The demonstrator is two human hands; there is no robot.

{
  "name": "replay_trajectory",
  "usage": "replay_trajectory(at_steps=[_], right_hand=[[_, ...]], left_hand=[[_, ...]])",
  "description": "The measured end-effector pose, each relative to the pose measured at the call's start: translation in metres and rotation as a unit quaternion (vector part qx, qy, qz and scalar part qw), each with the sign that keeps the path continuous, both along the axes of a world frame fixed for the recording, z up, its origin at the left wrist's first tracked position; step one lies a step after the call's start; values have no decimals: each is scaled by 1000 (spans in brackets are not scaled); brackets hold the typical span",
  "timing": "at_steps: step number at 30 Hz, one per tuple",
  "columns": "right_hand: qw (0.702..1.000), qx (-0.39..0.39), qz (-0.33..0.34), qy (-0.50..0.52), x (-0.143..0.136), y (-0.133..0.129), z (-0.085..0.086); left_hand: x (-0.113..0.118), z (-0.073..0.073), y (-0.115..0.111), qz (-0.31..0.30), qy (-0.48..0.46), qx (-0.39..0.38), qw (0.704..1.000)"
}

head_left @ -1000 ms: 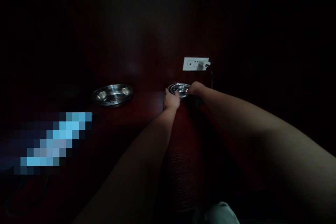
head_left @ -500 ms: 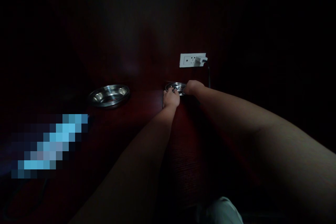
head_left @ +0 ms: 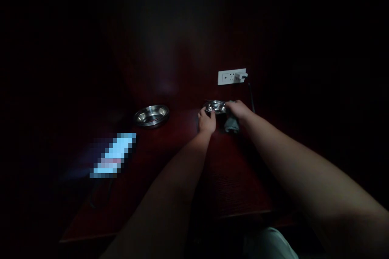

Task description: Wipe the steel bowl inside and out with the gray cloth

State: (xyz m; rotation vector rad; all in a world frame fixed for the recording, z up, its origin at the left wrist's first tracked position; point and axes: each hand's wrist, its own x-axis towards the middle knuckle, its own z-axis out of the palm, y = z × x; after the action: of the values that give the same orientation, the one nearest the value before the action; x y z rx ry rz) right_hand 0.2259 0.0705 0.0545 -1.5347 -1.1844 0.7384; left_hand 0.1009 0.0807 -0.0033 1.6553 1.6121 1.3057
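At the back of the dark red table, a shiny metal dish (head_left: 216, 107) sits in front of the wall. My left hand (head_left: 207, 122) grips its near left rim, thumb and fingers around the edge. On the dish's right side, my right hand (head_left: 238, 109) is closed on a greyish cloth (head_left: 232, 124), which hangs below the fingers. Whether the right fingers also touch the rim cannot be made out. Further left stand several stacked metal dishes (head_left: 152, 116), apart from both hands.
A white wall socket (head_left: 231, 77) with a plugged-in charger and dark cable is above the dish. On the left, a device with a bright, blurred-out screen (head_left: 114, 156) stands on the table (head_left: 170, 145). The table's front edge shows below; surroundings are very dark.
The view has shifted, so everything sits further right and more of the table's front edge shows. The cloth under my right hand has come into sight. My left hand stays at the dish.
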Motion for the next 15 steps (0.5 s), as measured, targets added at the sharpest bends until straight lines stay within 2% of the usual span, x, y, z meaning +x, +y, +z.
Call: replay_trajectory(at_steps=[4, 8, 10, 13, 14, 15], right_hand=[[989, -10, 70, 133, -26, -34, -23], [970, -2, 96, 222, -38, -50, -42], [962, 7, 116, 248, -39, -54, -45], [948, 16, 172, 266, -39, -60, -45], [945, 18, 188, 268, -39, -61, -45], [942, 19, 201, 268, -40, -62, -44]], left_hand=[[-24, -8, -29, -27, -9, 23, 999], [-67, -11, -46, -71, 25, 45, 996], [-99, -2, -49, -89, 94, 70, 989], [-152, 25, -46, -21, 277, 94, 956], [-169, 36, -45, 11, 346, 77, 935], [-185, 45, -43, 29, 367, 63, 928]])
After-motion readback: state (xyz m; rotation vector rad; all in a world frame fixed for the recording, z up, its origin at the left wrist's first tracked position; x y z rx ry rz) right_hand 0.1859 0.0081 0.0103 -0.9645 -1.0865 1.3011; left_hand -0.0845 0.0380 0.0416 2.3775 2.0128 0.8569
